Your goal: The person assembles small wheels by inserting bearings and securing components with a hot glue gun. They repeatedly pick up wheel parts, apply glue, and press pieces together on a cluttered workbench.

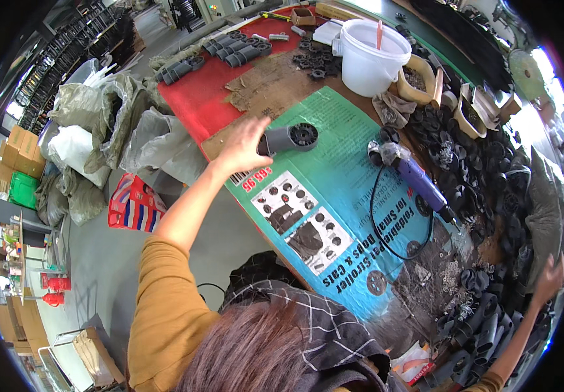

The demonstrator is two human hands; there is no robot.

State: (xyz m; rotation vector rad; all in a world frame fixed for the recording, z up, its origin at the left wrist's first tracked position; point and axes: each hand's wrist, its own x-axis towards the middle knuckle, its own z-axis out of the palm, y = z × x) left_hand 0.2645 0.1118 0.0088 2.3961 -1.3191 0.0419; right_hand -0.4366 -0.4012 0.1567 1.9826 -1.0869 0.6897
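Observation:
My left hand is closed round the end of a dark grey plastic tube fitting. The fitting has a round, ribbed black end and rests on a green-blue printed cardboard sheet. At the far right rim, my right hand is stretched out beside a grey sack, next to the heap of black plastic parts; its fingers look apart, with nothing seen in them. A purple electric screwdriver with a black cord lies on the right of the sheet, its tip toward small metal pieces.
Several similar grey fittings stand on red cardboard at the back. Behind the sheet is a white bucket, with beige scoop-like containers beside it. Plastic sacks sit on the floor at left.

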